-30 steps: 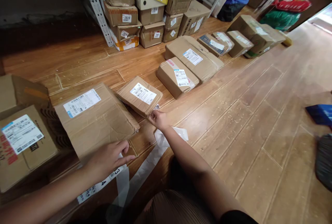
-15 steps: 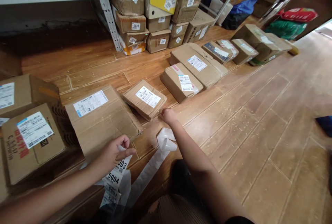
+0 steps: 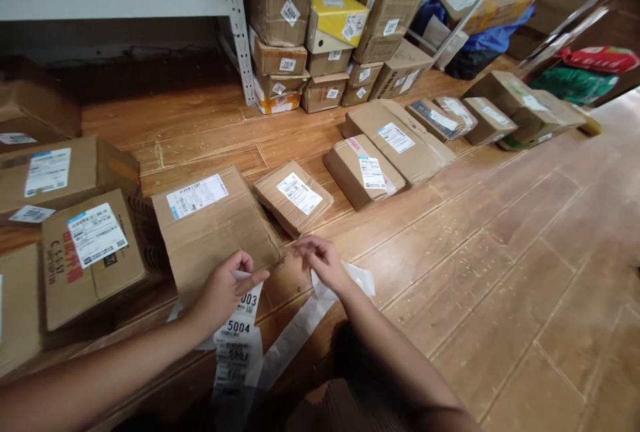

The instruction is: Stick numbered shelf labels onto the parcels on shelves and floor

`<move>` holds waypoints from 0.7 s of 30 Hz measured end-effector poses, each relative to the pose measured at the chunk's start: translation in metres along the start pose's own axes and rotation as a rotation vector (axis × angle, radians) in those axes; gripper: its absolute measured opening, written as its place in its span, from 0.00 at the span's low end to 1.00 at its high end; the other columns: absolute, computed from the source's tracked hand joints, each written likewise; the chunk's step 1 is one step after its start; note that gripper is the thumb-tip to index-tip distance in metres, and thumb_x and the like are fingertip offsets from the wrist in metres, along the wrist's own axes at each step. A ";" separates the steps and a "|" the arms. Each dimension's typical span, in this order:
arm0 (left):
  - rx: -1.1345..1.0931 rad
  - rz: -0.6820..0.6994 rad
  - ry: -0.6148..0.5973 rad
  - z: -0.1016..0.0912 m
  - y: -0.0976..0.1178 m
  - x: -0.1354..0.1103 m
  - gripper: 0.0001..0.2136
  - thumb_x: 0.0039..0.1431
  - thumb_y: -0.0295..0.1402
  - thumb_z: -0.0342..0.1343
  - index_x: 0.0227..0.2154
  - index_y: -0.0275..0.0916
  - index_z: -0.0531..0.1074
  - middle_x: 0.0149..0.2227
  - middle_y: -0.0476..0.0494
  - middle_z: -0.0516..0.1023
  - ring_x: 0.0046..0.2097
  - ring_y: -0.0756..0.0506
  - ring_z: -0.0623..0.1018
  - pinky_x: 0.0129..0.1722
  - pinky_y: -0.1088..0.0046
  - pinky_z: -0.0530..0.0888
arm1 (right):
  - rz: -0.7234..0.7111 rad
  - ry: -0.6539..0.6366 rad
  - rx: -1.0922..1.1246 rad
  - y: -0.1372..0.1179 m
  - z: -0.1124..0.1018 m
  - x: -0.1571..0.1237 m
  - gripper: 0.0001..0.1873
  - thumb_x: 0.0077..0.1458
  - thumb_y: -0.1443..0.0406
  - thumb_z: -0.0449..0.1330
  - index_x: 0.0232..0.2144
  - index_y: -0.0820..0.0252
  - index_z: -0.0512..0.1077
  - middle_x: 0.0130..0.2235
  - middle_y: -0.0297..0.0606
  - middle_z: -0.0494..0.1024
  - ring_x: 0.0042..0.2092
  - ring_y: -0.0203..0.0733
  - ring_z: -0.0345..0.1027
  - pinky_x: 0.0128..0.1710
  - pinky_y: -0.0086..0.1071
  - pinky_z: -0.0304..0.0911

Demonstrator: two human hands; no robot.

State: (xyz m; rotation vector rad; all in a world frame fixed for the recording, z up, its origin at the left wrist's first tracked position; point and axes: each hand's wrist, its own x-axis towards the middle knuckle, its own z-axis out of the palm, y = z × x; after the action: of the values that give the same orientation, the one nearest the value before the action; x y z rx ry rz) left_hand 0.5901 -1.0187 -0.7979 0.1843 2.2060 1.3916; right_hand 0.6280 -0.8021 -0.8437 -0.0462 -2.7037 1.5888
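My left hand (image 3: 231,289) is closed on the top end of a strip of white number labels (image 3: 239,329), which hangs down towards my lap. The numbers 003 and 5004 can be read on it. To its right, my right hand (image 3: 323,262) holds nothing, its fingers bent and apart. Below that hand a white backing strip (image 3: 295,332) runs along the floor, with a loose curl at its far end. Beyond my hands lie a large cardboard box (image 3: 220,239) and a smaller flat cardboard box (image 3: 293,199), each with a white shipping label on top.
More labelled cartons stand at the left, among them a box with red print (image 3: 93,252). A row of boxes (image 3: 397,135) runs off to the right. Behind are stacked cartons (image 3: 277,12), a yellow box (image 3: 337,19) and a white metal shelf (image 3: 115,2).
My right hand has come back from beside the small flat box towards my left hand, its fingers now apart. My left hand keeps the label strip. The view has shifted slightly left and up.
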 end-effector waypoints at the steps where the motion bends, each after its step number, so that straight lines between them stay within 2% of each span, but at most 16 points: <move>1: -0.014 0.017 0.051 0.004 0.003 0.001 0.16 0.49 0.47 0.57 0.23 0.41 0.59 0.21 0.57 0.57 0.24 0.51 0.59 0.25 0.76 0.58 | 0.003 -0.105 0.233 -0.014 0.009 -0.008 0.15 0.56 0.62 0.58 0.46 0.58 0.70 0.35 0.35 0.78 0.23 0.31 0.65 0.21 0.26 0.62; 2: -0.033 0.032 0.094 0.008 0.007 0.002 0.16 0.49 0.46 0.57 0.23 0.41 0.59 0.21 0.57 0.58 0.25 0.52 0.60 0.26 0.76 0.59 | 0.038 -0.177 0.433 -0.027 0.019 -0.014 0.23 0.50 0.59 0.64 0.48 0.56 0.68 0.37 0.34 0.77 0.22 0.29 0.63 0.18 0.25 0.58; 4: -0.120 0.012 0.121 0.016 0.013 0.002 0.17 0.50 0.48 0.55 0.23 0.41 0.59 0.21 0.57 0.59 0.25 0.52 0.62 0.26 0.76 0.61 | 0.170 -0.219 0.744 -0.044 0.036 -0.022 0.28 0.41 0.56 0.70 0.45 0.56 0.69 0.32 0.31 0.75 0.20 0.28 0.61 0.17 0.24 0.56; 7: -0.385 -0.148 0.039 0.022 0.016 -0.004 0.20 0.45 0.51 0.58 0.32 0.40 0.63 0.25 0.55 0.68 0.25 0.50 0.67 0.25 0.74 0.65 | 0.346 -0.100 0.926 -0.047 0.047 -0.026 0.23 0.38 0.52 0.71 0.32 0.58 0.69 0.23 0.26 0.71 0.19 0.29 0.61 0.18 0.24 0.58; 9: -0.509 -0.238 -0.045 0.023 0.010 -0.013 0.26 0.39 0.50 0.64 0.37 0.39 0.65 0.29 0.51 0.73 0.29 0.48 0.72 0.29 0.71 0.70 | 0.390 -0.036 0.932 -0.040 0.047 -0.028 0.24 0.38 0.51 0.70 0.31 0.58 0.68 0.21 0.24 0.70 0.18 0.28 0.60 0.17 0.24 0.57; 10: -0.511 -0.260 -0.073 0.023 0.005 -0.019 0.26 0.37 0.49 0.65 0.36 0.38 0.66 0.30 0.49 0.74 0.31 0.47 0.73 0.31 0.71 0.70 | 0.397 -0.022 0.914 -0.036 0.047 -0.030 0.24 0.38 0.51 0.70 0.32 0.57 0.68 0.20 0.23 0.69 0.17 0.28 0.58 0.17 0.24 0.55; 12: -0.424 -0.281 -0.097 0.024 -0.010 -0.031 0.22 0.38 0.50 0.63 0.27 0.37 0.67 0.25 0.51 0.71 0.28 0.49 0.70 0.29 0.72 0.67 | 0.401 -0.045 0.873 -0.027 0.051 -0.039 0.23 0.40 0.51 0.69 0.33 0.57 0.68 0.18 0.22 0.67 0.17 0.28 0.57 0.17 0.24 0.53; 15: -0.271 -0.314 -0.050 0.028 -0.035 -0.048 0.22 0.43 0.55 0.57 0.18 0.39 0.61 0.18 0.56 0.61 0.23 0.51 0.62 0.24 0.74 0.60 | 0.446 -0.126 0.873 -0.016 0.069 -0.058 0.23 0.39 0.49 0.69 0.26 0.58 0.67 0.18 0.23 0.66 0.18 0.28 0.57 0.18 0.25 0.53; 17: -0.254 -0.324 -0.052 0.033 -0.048 -0.053 0.22 0.45 0.55 0.55 0.20 0.40 0.62 0.19 0.55 0.63 0.24 0.50 0.64 0.25 0.73 0.61 | 0.514 -0.154 0.911 -0.008 0.083 -0.068 0.25 0.35 0.47 0.70 0.23 0.58 0.66 0.18 0.24 0.66 0.19 0.29 0.57 0.18 0.25 0.53; 21: -0.271 -0.344 -0.038 0.038 -0.064 -0.051 0.23 0.42 0.56 0.54 0.25 0.39 0.67 0.24 0.50 0.71 0.28 0.46 0.70 0.30 0.69 0.66 | 0.616 -0.080 0.934 0.002 0.102 -0.074 0.27 0.30 0.46 0.72 0.21 0.59 0.66 0.19 0.26 0.69 0.20 0.30 0.60 0.22 0.26 0.57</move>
State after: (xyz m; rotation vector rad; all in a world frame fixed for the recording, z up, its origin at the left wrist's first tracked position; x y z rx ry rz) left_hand 0.6626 -1.0375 -0.8483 -0.2515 1.8833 1.4532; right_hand 0.6998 -0.8922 -0.8938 -0.8640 -1.7752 2.8746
